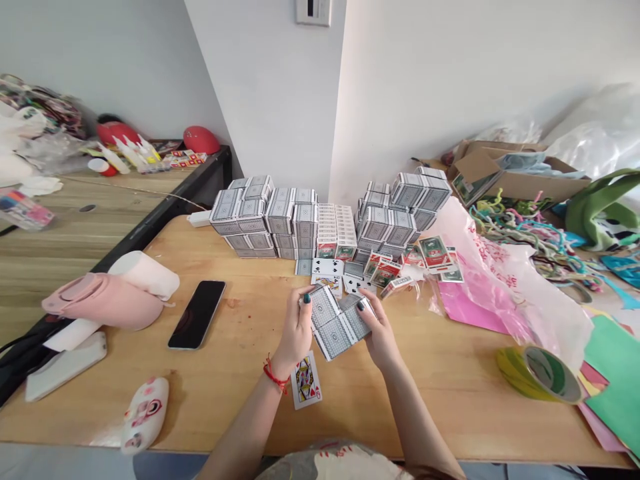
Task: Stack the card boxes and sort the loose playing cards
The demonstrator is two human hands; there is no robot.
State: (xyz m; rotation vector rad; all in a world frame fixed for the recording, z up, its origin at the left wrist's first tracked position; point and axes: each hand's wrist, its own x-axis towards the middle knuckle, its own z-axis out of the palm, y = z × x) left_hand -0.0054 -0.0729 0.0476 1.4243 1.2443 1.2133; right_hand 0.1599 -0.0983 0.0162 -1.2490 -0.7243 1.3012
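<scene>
Card block [334, 328] in hand. Shows grey-patterned backs with white borders, several panels meeting at angles, notch along far edge. Held between left hand [299, 327] and right hand [380, 330], just beyond queen card [307, 383] lying on wooden tabletop [235, 380]. Gripped from both sides, hands part-closed around ends, thumbs on top, fingers curled mostly out of sight.

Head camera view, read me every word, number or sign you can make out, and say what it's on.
"Q" with a red heart: the face-up queen card.
Too small to read: print on the card boxes and on the held card block.
Too blurred: red marks on the plastic bag.
</scene>
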